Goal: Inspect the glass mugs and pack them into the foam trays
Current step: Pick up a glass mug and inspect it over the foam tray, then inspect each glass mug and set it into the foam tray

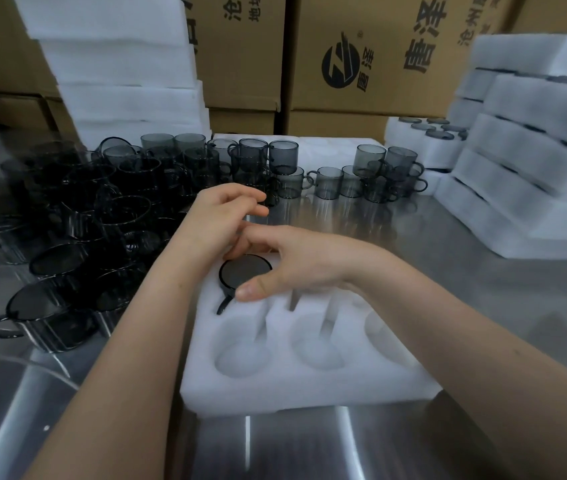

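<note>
My right hand (296, 261) gripped the mug (245, 273) seated in the far-left pocket of the foam tray (310, 393); my left hand (221, 216) hovered loosely curled just beyond.

— What does the steel table (448, 244) carry?
— At its near edge, one white foam tray (310, 389). Just left of it is a dense crowd of dark glass mugs (77, 216), packed close together.
— And farther back?
— A smaller cluster of mugs (351, 183) stands mid-table, some two high. Foam tray stacks (524, 188) line the right side, and a taller foam stack (126, 98) rises at the back left.
</note>
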A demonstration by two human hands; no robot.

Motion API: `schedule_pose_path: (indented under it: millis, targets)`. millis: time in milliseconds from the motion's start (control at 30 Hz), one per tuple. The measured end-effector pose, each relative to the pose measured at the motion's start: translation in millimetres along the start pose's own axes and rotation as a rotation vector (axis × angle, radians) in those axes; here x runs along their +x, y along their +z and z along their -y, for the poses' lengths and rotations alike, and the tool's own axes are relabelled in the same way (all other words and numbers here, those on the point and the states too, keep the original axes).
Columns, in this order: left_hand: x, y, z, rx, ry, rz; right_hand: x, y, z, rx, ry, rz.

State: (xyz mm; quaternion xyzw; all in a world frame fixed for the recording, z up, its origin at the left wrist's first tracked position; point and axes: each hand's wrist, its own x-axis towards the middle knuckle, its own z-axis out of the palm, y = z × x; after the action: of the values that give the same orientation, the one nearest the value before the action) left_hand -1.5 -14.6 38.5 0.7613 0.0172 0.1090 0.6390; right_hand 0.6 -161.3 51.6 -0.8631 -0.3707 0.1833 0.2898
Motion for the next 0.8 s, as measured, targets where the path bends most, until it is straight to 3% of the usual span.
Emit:
schedule_pose_path:
  millis: [233, 367, 467, 633, 800]
  targets:
    - [3, 3, 6, 0.136, 0.068, -0.013, -9, -4, -4, 0.111, -0.055, -0.029]
    - [5, 4, 12, 0.231, 0.030, -0.049, 1, -34, -16, 0.286, 0.085, -0.376]
    - [8, 5, 16, 0.292, -0.019, -0.066, 26, -52, -32, 0.181, 0.183, -0.535]
    - [8, 5, 20, 0.436, -0.083, -0.046, 77, -57, -48, -0.194, 0.276, -0.341]
    - [6, 4, 19, 0.477, -0.088, -0.013, 109, -53, -52, -0.364, 0.302, -0.335]
